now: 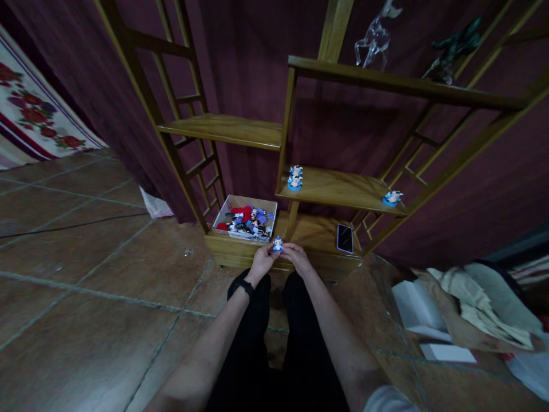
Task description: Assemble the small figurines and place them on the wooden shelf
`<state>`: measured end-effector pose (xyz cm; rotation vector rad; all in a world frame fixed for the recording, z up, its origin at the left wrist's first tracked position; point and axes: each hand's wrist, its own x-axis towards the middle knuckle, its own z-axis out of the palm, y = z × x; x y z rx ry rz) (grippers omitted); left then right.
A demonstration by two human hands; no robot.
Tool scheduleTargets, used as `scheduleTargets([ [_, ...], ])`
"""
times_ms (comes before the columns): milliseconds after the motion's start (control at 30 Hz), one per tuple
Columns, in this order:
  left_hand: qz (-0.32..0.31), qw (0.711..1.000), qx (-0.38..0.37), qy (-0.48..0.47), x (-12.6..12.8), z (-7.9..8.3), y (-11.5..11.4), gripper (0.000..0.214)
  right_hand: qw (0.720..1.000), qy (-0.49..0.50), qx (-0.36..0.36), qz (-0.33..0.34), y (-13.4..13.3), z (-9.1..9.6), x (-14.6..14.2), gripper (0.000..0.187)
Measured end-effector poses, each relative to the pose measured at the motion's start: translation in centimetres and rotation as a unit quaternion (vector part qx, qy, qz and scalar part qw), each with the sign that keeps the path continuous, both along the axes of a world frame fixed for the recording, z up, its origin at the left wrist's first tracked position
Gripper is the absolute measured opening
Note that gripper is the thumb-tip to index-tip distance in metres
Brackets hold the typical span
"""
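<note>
My left hand [262, 258] pinches a small blue and white figurine [278, 244] just in front of the lowest board of a wooden shelf unit [240, 130]. My right hand [297, 257] meets it from the right, fingers curled and touching the same figurine. A black watch sits on my left wrist. Behind my hands a white box [246, 220] holds several small toys in red, blue and black. Two similar figurines [295, 177] stand at the left of a low shelf, and another figurine [392, 198] stands at its right end.
A black phone [345, 238] lies on the bottom board. A glass horse [376, 35] and a dark figure [452, 51] stand on the top shelf. Cloth and white papers [446, 320] lie on the tiled floor at right. My black-trousered legs stretch below.
</note>
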<state>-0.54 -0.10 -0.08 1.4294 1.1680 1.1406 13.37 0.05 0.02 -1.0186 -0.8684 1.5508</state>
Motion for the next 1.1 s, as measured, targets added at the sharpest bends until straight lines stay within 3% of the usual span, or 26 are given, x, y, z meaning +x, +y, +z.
scheduleTargets([
  [500,0.047,0.998,-0.029,-0.027,-0.9,-0.5,0.5,0.031,1.0,-0.01,-0.019,-0.015,0.4,0.7,-1.4,0.022],
  [767,-0.003,1.0,-0.009,-0.009,-1.6,-1.0,1.4,0.028,0.998,-0.009,-0.048,-0.025,0.9,0.9,-1.9,0.025],
  [1100,0.003,0.999,-0.036,0.027,-2.2,-0.2,1.7,0.027,0.998,-0.018,-0.054,-0.04,1.4,0.8,-3.0,0.021],
])
